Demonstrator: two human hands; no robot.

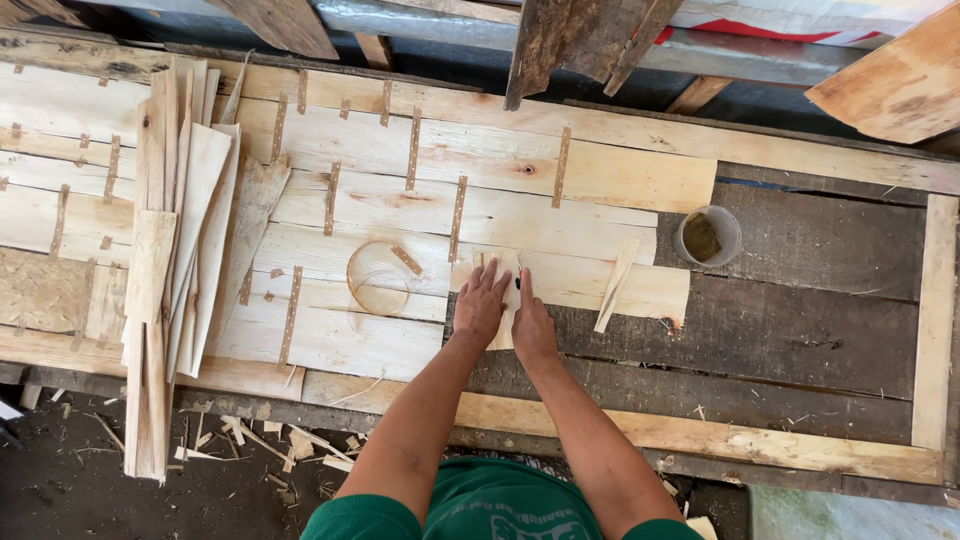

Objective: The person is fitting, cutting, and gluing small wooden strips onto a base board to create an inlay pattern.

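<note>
A view from above looks straight down on a long wooden bench (800, 330) made of rough dark planks. Across its left and middle lies a sheet of pale thin wood veneer pieces (400, 200), joined side by side with short strips of brown perforated tape.

Two bare forearms reach up from the bottom of the view, belonging to a person in a green shirt. Both hands lie flat, palms down, side by side and nearly touching. The left hand (481, 303) spreads its fingers over a small pale veneer strip (503, 262) at the right edge of the joined sheet. The right hand (531, 322) presses on the same strip just beside it, with something small and dark at its fingertips that is too small to make out. Neither hand is closed around anything; both press down on the strip.

Just left of the hands a loose loop of brown tape (375, 277) rests on the sheet. To the right of the hands a narrow sliver of wood (615, 286) lies tilted on the veneer. Further right, on the dark planks, stands a small round plastic cup (708, 236) with something brownish inside.

At the far left a stack of long narrow veneer slats (170, 260) lies lengthwise across the bench and overhangs its near edge. Wood scraps (260, 445) litter the dark floor below
</note>
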